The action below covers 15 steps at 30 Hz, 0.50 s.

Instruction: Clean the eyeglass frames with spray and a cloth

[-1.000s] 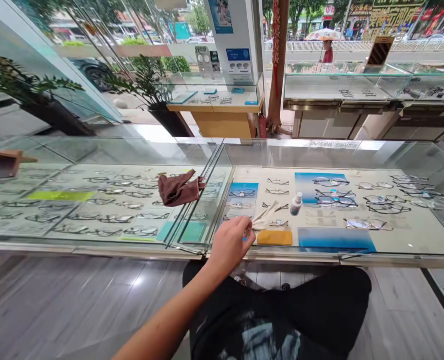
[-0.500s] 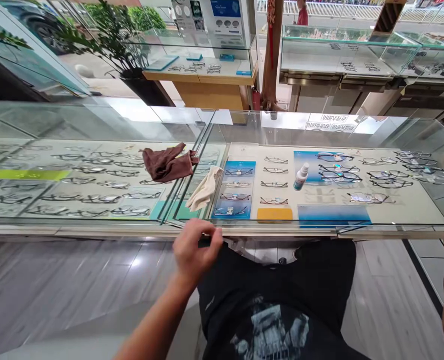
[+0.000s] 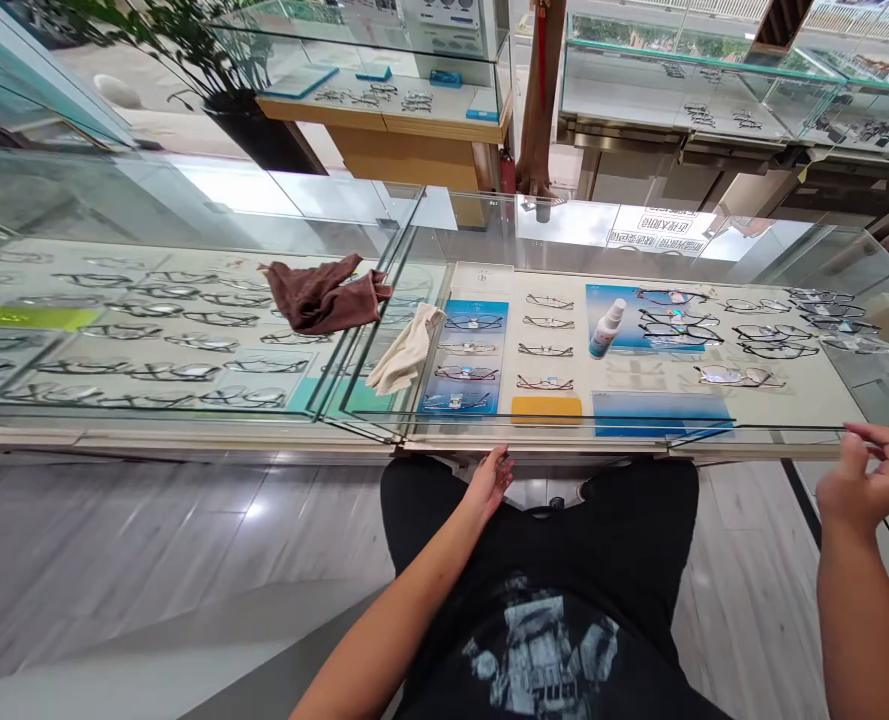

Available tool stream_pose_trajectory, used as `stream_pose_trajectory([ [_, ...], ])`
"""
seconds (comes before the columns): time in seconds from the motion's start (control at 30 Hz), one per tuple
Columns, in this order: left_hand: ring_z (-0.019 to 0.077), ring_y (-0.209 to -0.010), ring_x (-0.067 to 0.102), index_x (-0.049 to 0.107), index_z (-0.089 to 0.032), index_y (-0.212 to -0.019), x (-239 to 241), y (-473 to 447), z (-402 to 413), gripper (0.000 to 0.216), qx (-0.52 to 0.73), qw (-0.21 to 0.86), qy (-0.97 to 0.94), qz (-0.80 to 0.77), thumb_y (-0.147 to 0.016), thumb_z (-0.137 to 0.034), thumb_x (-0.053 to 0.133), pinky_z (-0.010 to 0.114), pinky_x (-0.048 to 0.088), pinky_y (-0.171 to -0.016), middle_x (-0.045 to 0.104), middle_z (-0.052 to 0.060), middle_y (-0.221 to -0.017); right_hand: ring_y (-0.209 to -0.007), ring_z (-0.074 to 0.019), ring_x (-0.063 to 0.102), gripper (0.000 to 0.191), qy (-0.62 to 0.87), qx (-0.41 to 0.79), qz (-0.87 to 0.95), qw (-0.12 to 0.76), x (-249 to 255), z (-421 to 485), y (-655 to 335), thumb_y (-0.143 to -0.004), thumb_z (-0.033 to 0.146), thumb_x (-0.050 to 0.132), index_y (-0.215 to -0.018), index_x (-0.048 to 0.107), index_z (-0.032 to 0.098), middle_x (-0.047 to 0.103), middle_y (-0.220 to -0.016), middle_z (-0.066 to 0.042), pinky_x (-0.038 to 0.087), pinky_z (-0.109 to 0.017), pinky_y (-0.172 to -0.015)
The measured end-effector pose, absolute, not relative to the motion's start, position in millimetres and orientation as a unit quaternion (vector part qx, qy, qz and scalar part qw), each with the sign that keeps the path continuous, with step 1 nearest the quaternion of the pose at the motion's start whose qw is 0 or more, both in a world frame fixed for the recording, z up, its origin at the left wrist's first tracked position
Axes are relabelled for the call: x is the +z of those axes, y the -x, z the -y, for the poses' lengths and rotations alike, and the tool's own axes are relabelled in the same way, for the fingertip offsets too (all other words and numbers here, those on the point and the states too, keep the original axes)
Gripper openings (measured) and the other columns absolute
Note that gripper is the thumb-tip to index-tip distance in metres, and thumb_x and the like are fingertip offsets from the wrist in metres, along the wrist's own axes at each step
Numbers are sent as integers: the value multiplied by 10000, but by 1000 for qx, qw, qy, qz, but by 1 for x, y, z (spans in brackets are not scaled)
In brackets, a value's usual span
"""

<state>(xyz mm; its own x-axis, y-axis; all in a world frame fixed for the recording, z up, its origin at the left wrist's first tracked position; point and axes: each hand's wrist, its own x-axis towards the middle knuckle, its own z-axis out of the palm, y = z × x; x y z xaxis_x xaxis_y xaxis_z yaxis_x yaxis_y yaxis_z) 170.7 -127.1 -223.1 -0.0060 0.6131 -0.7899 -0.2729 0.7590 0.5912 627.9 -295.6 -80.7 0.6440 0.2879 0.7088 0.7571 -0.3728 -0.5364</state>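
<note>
My left hand (image 3: 491, 479) hangs just under the front edge of the glass display counter (image 3: 534, 432), fingers loosely spread, holding nothing. My right hand (image 3: 868, 478) is raised at the counter's right front corner, fingers apart and empty. A cream cloth (image 3: 406, 350) lies crumpled on the glass left of centre. A brown cloth (image 3: 324, 293) lies beyond it to the left. A small white spray bottle (image 3: 607, 329) stands on the glass to the right. Several pairs of glasses (image 3: 545, 351) lie in rows inside the case.
A second glass case (image 3: 136, 330) with rows of glasses joins on the left. More display counters (image 3: 684, 110) and a potted plant (image 3: 211, 60) stand beyond. Grey floor tiles (image 3: 151, 540) lie below the counter, with my dark-clothed body in front.
My left hand let go of the cream cloth, which now lies further left on the glass, and dropped below the counter edge. My right hand came up into view at the right. The camera tilted down.
</note>
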Motion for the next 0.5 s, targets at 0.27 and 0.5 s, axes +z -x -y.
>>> stream_pose_trajectory([
  [0.27,74,-641,594,628,-176,-968,-217,-155,151,412,276,697,-163,-641,-747,-419,877,215,360,-536,719,23,-965,-733,-216,716,203,687,8,595,417,3,276,-525,-959,289,586,-811,709,224,756,-773,-49,555,-342,-693],
  [0.5,171,-689,606,678,-173,-799,-160,-128,193,269,104,708,-284,-638,-722,-356,860,265,393,-614,751,71,-846,-1376,-340,645,549,609,367,696,94,46,240,-490,-1052,563,438,-1457,656,263,694,-1480,-96,541,-554,-1124],
])
